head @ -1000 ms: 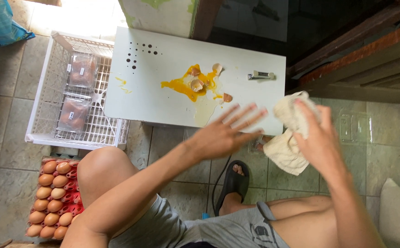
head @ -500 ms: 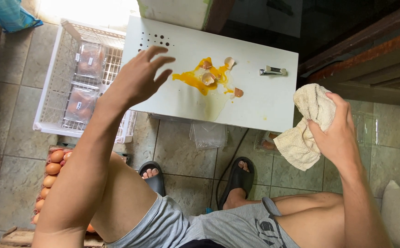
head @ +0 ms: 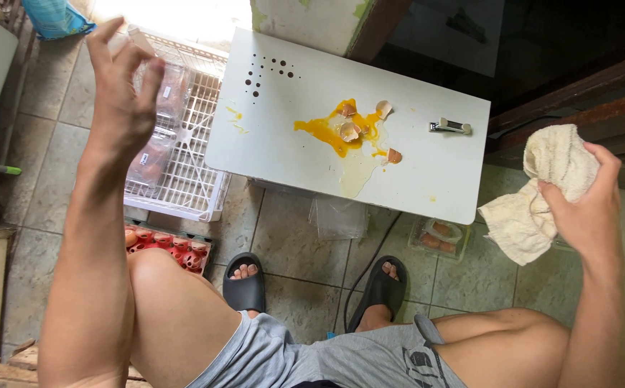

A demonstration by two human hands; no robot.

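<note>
Seen from my head camera, looking down past my knees: the white table [head: 427, 172] stands on the tiled floor [head: 291, 244] ahead of me, its top carrying a broken egg [head: 348, 133], yolk spread in an orange-yellow smear with shell pieces lying in and beside it, and a small metal clip [head: 450, 127] near the far right edge. To the left of the table, a white wire crate [head: 183, 179] rests on the floor with clear egg packs [head: 156, 144] lying on it; just below it, a red egg tray [head: 176, 248] shows beside my left thigh. My left forearm rises steeply from the lower left, and my left hand [head: 122, 100] is raised above the crate, well apart from the table, fingers loosely spread and slightly curled, holding nothing. My right arm is bent up at the right edge, and my right hand [head: 578, 208] is closed around a cream cloth [head: 542, 194], bunched in the grip with its loose end hanging down, held off the table's right side. A clear pack of eggs [head: 438, 237] lies on the floor below the table's near right corner.
</note>
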